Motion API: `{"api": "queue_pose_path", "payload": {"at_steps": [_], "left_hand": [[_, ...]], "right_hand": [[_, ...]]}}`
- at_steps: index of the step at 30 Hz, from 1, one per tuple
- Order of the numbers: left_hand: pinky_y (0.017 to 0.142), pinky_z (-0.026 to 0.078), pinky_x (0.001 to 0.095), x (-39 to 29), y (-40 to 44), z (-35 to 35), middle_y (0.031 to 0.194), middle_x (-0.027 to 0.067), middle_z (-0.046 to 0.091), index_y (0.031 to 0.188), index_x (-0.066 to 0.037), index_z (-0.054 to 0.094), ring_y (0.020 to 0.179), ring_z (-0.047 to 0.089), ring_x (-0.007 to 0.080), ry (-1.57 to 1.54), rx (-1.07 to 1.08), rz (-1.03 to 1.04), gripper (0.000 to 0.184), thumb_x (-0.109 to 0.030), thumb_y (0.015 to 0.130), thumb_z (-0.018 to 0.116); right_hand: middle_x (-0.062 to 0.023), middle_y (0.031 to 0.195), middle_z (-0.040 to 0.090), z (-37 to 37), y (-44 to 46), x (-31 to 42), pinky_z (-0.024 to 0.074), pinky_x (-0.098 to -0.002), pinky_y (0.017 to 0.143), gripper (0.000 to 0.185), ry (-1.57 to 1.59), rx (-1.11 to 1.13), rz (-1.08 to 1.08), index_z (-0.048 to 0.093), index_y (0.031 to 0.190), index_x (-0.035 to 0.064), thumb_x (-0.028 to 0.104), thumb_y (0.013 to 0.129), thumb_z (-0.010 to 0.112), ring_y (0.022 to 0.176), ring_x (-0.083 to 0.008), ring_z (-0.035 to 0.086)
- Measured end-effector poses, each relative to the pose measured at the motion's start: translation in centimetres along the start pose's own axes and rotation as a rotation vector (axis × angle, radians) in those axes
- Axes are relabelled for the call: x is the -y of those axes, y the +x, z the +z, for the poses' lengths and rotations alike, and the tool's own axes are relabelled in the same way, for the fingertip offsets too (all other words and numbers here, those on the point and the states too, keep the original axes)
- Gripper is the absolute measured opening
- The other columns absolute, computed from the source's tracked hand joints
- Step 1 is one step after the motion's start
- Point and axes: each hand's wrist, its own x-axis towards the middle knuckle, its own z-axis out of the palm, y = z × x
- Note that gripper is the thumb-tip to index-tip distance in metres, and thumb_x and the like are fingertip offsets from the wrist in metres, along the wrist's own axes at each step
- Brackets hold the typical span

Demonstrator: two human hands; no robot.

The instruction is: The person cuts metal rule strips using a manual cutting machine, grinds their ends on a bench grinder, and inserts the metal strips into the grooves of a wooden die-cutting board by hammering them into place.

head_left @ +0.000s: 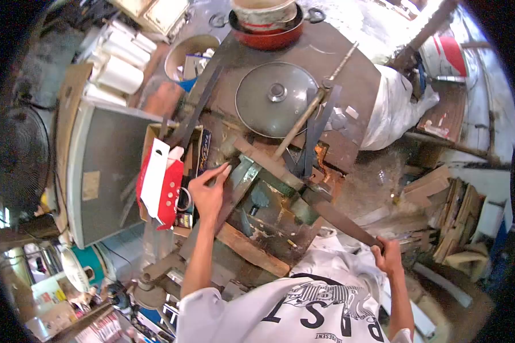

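My right hand [388,257] is closed around the lower end of a long, flat brown strip [349,226], which slants up and left across the workbench. Near the strip's upper end, my left hand [208,188] is closed in a pinch; what its fingertips hold is too small to make out. Between the hands, a green-grey metal fixture [303,208] sits partly beneath the strip. A narrow metal bar [240,186] runs beside my left fingers. A thin rod [303,120] angles upward beyond the strip, with dark flat strips [315,134] beside it.
A glass lid [277,114] lies on the bench, with a red pan [269,39] behind. On the left stand a red-and-white box [166,197] and a grey panel [109,171]. A white sack [389,108] and stacked wood pieces [452,217] are at right.
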Motion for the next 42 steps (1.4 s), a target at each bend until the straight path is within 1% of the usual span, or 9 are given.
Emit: {"api": "queue_pose_path", "payload": {"at_steps": [10, 14, 16, 19, 22, 25, 34, 38, 42], "left_hand": [[0.089, 0.054, 0.0404, -21.0, -18.3, 7.5, 0.109, 0.0165, 0.07, 0.113, 0.005, 0.066, 0.091, 0.069, 0.0215, -1.408, 0.978, -0.657, 0.023, -0.002, 0.091, 0.065], [0.095, 0.052, 0.0449, -26.6, -28.7, 12.3, 0.108, 0.0186, 0.069, 0.115, 0.008, 0.064, 0.1, 0.068, 0.0297, -1.146, 1.462, -0.669, 0.025, -0.006, 0.094, 0.062], [0.096, 0.052, 0.0498, -27.4, -36.9, 14.8, 0.12, 0.0202, 0.063, 0.111, 0.006, 0.064, 0.107, 0.064, 0.034, -0.954, 1.593, -0.158, 0.057, -0.047, 0.101, 0.048], [0.075, 0.052, 0.0297, -30.4, -51.8, 16.5, 0.095, 0.0154, 0.069, 0.103, 0.006, 0.07, 0.086, 0.066, 0.0219, -0.531, 1.531, 0.856, 0.025, 0.008, 0.077, 0.066], [0.067, 0.048, 0.0267, -29.6, -68.7, 15.5, 0.082, 0.0121, 0.069, 0.081, 0.007, 0.067, 0.074, 0.061, 0.0131, -0.516, 1.566, 0.48, 0.01, 0.003, 0.076, 0.075], [0.066, 0.051, 0.0258, -29.4, -80.5, 18.0, 0.081, 0.0098, 0.069, 0.084, 0.005, 0.067, 0.074, 0.063, 0.012, -0.264, 2.017, 1.328, 0.011, 0.002, 0.078, 0.077], [0.07, 0.052, 0.03, -16.3, -112.0, 4.0, 0.081, 0.0114, 0.073, 0.086, 0.001, 0.072, 0.071, 0.068, 0.0207, -0.369, 3.465, 1.905, 0.015, -0.008, 0.076, 0.079], [0.074, 0.052, 0.0335, -6.8, -120.2, -5.8, 0.081, 0.0101, 0.073, 0.098, 0.0, 0.071, 0.076, 0.069, 0.0219, -0.158, 3.93, 1.662, 0.018, -0.008, 0.083, 0.074], [0.11, 0.034, 0.0419, 6.0, -128.4, -14.7, 0.131, 0.013, 0.06, 0.137, -0.007, 0.054, 0.129, 0.05, 0.027, 0.667, 4.015, 1.491, 0.049, -0.042, 0.104, 0.045]], "right_hand": [[-0.0148, 0.137, 0.058, -7.8, -7.9, 9.8, 0.0465, -0.0413, 0.101, 0.059, 0.64, -0.504, -0.572, 0.055, 0.136, 0.0057, 0.021, 0.083, 0.076, 0.121, -0.031, 0.057], [-0.0102, 0.1, 0.073, -8.2, -18.7, 2.8, 0.0528, -0.0325, 0.08, 0.028, 0.665, -0.863, -0.814, 0.073, 0.103, 0.0007, 0.003, 0.076, 0.08, 0.093, -0.0216, 0.065], [-0.0065, 0.082, 0.073, -6.0, -28.2, -1.1, 0.051, -0.0309, 0.073, 0.013, 0.81, -1.134, -0.407, 0.076, 0.086, 0.0009, -0.003, 0.074, 0.079, 0.081, -0.0176, 0.064], [-0.0067, 0.082, 0.072, -0.8, -43.3, -6.9, 0.0495, -0.0284, 0.067, 0.011, 0.695, -1.515, -0.219, 0.076, 0.087, 0.0014, -0.003, 0.077, 0.078, 0.075, -0.016, 0.063], [-0.0051, 0.078, 0.071, 6.5, -57.4, -9.5, 0.0472, -0.026, 0.061, 0.009, 0.668, -1.825, 0.109, 0.076, 0.089, 0.0005, 0.005, 0.082, 0.078, 0.068, -0.0104, 0.06], [-0.0031, 0.077, 0.072, 14.9, -68.8, -9.8, 0.0437, -0.0238, 0.057, 0.016, 0.882, -2.067, 0.342, 0.076, 0.09, 0.0014, 0.016, 0.085, 0.079, 0.066, -0.0062, 0.058], [-0.0032, 0.074, 0.069, 34.5, -77.8, 0.2, 0.0444, -0.0227, 0.056, 0.021, 1.074, -3.261, 1.262, 0.074, 0.09, -0.0004, 0.02, 0.089, 0.076, 0.065, -0.0082, 0.06], [-0.006, 0.081, 0.068, 42.6, -75.2, 3.9, 0.0569, -0.0261, 0.063, 0.022, 0.717, -3.902, 1.466, 0.069, 0.092, -0.0018, 0.02, 0.091, 0.073, 0.07, -0.0126, 0.065], [-0.0016, 0.074, 0.065, 49.0, -76.3, 6.3, 0.053, -0.0249, 0.059, 0.022, 0.658, -3.926, 1.917, 0.069, 0.087, 0.0004, 0.022, 0.09, 0.075, 0.062, -0.0073, 0.059]]}}
